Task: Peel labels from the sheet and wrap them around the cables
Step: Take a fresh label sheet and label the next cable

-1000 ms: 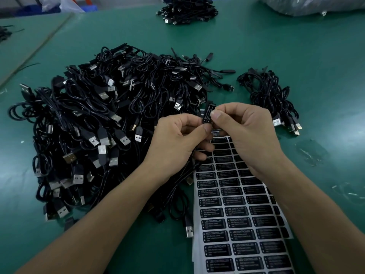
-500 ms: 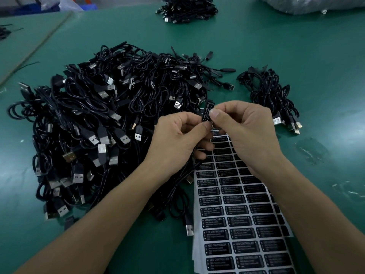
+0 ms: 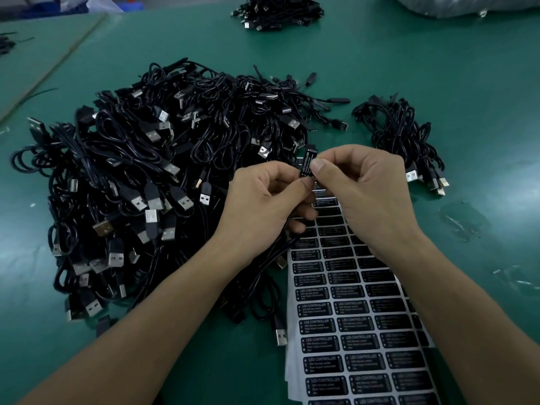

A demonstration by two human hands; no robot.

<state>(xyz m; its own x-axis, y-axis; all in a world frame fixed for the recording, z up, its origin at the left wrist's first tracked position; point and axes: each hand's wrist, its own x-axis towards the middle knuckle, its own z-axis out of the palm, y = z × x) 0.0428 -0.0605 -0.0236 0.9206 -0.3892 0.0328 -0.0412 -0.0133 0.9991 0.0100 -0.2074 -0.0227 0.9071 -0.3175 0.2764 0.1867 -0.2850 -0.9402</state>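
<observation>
Label (image 3: 306,163) reading LED CONTROLLER, pinched by left hand (image 3: 263,200) and right hand (image 3: 372,197)

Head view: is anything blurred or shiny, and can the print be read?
Head view: even light, soft shadows; pale sheen on the green table; the label pinched by left hand and right hand reads LED CONTROLLER; smaller print on the label sheet is too soft to read.

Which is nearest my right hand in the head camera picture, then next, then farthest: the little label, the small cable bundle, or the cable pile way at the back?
1. The label: touching, pinched in the right hand's fingers, in the middle.
2. The small cable bundle: on the table just to the hand's right.
3. The far cable pile: at the back, by the picture's top edge.
</observation>
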